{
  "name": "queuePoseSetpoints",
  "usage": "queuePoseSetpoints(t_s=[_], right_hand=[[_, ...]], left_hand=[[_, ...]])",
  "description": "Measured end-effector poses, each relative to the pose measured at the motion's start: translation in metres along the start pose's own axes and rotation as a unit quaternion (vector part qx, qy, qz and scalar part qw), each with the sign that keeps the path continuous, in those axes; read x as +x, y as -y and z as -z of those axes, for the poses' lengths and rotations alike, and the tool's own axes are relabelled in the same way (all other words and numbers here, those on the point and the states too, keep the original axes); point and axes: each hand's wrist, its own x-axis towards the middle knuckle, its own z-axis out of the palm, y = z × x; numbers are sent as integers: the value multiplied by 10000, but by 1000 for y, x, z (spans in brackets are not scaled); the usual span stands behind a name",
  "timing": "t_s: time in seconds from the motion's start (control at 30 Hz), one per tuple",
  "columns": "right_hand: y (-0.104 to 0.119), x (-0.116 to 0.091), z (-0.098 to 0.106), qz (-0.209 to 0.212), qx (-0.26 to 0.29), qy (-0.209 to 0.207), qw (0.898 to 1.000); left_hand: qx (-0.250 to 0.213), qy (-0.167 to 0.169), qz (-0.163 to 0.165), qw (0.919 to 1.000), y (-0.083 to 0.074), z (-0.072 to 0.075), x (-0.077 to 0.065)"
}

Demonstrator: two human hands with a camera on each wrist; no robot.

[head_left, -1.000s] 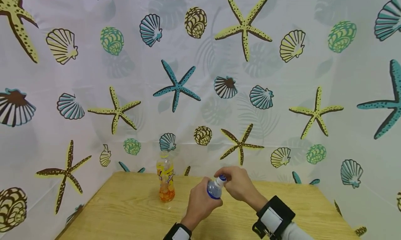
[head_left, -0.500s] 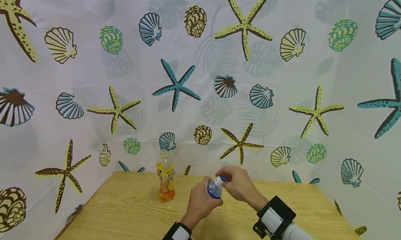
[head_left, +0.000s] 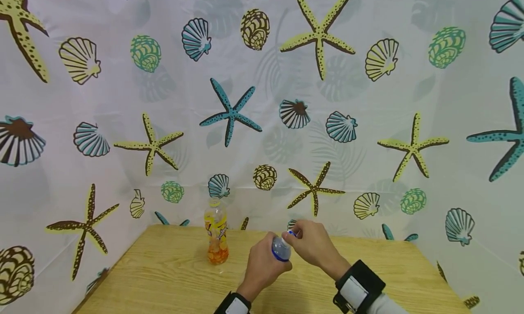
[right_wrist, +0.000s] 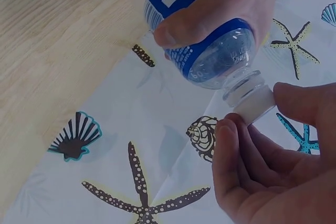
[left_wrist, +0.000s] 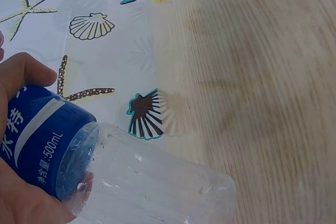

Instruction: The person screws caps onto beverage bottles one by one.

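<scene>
Above the table, my left hand (head_left: 261, 265) grips a clear plastic bottle (head_left: 280, 249) round its blue label (left_wrist: 39, 140). The bottle tilts, its neck leaning toward my right hand (head_left: 314, 245). In the right wrist view the thumb and fingertips of that hand pinch a white cap (right_wrist: 255, 105) at the bottle's mouth. Only a little of the cap's blue top shows in the head view, between the fingers. Small drops cling inside the bottle, and its clear lower part points toward the tabletop in the left wrist view.
A second bottle (head_left: 217, 236), with a yellow label and some orange liquid at the bottom, stands upright on the wooden table (head_left: 163, 277), left of my hands. Behind the table hangs a white curtain (head_left: 254, 145) printed with starfish and shells.
My right hand has turned and shifted slightly, and its fingers now cover more of the cap. My left hand and the bottle stay almost in place. The orange-filled bottle has not moved.
</scene>
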Motion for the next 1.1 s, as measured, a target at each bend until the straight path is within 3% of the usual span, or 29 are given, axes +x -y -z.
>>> queuePoseSetpoints(t_s=[0.23,0.43,0.6,1.1], right_hand=[[3,-3,2,23,-413,175,9990],[6,-4,1,481,-155,38,9987],[9,-5,1,624,82,83,9980],[4,-5,-5,249,41,-171,9995]], left_hand=[[9,-25,72,10000,0,0,0],[94,18,116,9999,-1,-1,2],[86,-19,90,9999,0,-1,3],[17,37,80,10000,2,1,2]])
